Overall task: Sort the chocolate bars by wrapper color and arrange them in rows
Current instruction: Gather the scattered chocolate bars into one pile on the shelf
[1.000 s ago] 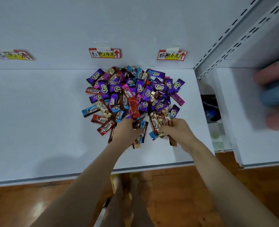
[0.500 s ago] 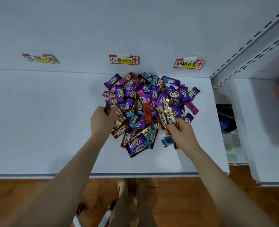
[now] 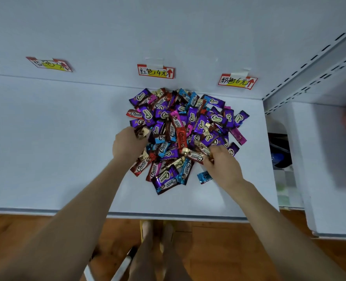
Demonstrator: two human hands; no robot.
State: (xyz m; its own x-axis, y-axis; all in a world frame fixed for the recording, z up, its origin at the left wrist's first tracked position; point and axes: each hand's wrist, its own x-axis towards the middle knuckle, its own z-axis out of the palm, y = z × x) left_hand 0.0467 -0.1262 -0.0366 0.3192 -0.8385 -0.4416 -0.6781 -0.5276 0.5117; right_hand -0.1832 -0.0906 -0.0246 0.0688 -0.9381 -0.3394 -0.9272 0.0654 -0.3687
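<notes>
Far left on the back wall, a taped label (image 3: 49, 64), too blurred to read; below it, bare white shelf (image 3: 46, 138) with no row begun. Early in the job by the look of it: picking one colour out of the mix, nothing sorted so far. Next, at the left edge of the heap, the left hand (image 3: 127, 144), knuckles up, fingers curled round a small clutch of gold-and-brown bars (image 3: 141, 132), close against the purple ones beside. In the middle, the pile of chocolate bars (image 3: 184, 126) itself, jumbled against the back wall under the middle label (image 3: 155, 71): mostly purple, with blue, red, pink and gold mixed through and overlapping. Toward the near right of the heap, the right hand (image 3: 221, 163), fingers bent and pinched on a gold bar (image 3: 196, 156) lying partly over its neighbours; single bar or several in that pinch, cannot tell. Just beside that wrist, on the near side, one loose blue bar (image 3: 204, 177) lying apart from the rest. Further right, a third label (image 3: 237, 81) on the wall, then the slotted upright (image 3: 310, 63) of the shelving. Probably calls next for lifting both handfuls clear without dragging neighbours along, then laying them flat in a line on open shelf, well apart from the heap; glossy wrappers, so likely to slide if grabbed loosely.
</notes>
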